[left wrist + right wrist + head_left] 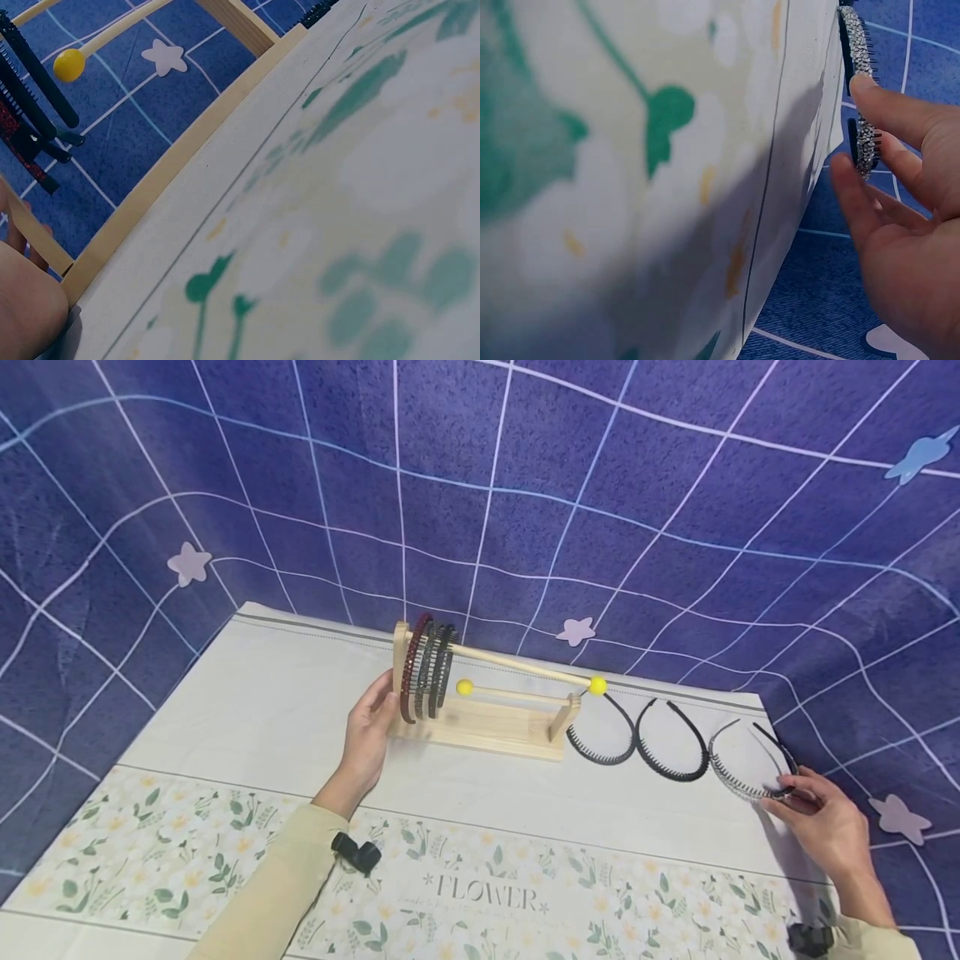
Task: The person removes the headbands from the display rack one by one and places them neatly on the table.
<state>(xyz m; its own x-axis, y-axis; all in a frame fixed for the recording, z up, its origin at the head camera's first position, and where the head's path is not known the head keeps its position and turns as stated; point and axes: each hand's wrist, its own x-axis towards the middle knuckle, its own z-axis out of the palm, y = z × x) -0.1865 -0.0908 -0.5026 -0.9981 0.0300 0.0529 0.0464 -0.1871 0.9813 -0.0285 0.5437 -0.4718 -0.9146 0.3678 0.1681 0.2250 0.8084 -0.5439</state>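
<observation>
My left hand point(366, 735) grips the left post of a wooden headband stand point(483, 725), with fingers behind the post in the left wrist view. Several toothed headbands, a dark red one point(407, 685) and black ones point(444, 681), hang on the stand's upper rod at the left end. At the far right, my right hand point(828, 827) pinches a silver glittery headband point(864, 56) between thumb and fingers. A black headband point(780, 747) overlaps it in the head view. The thumb and fingers hide part of the silver band.
Two black headbands, one beside the stand point(600, 758) and one in the middle point(672, 775), lie in a row toward my right hand. Yellow balls point(597, 686) cap the rods. A blue curtain point(480, 485) rises behind the white flowered tablecloth point(480, 797).
</observation>
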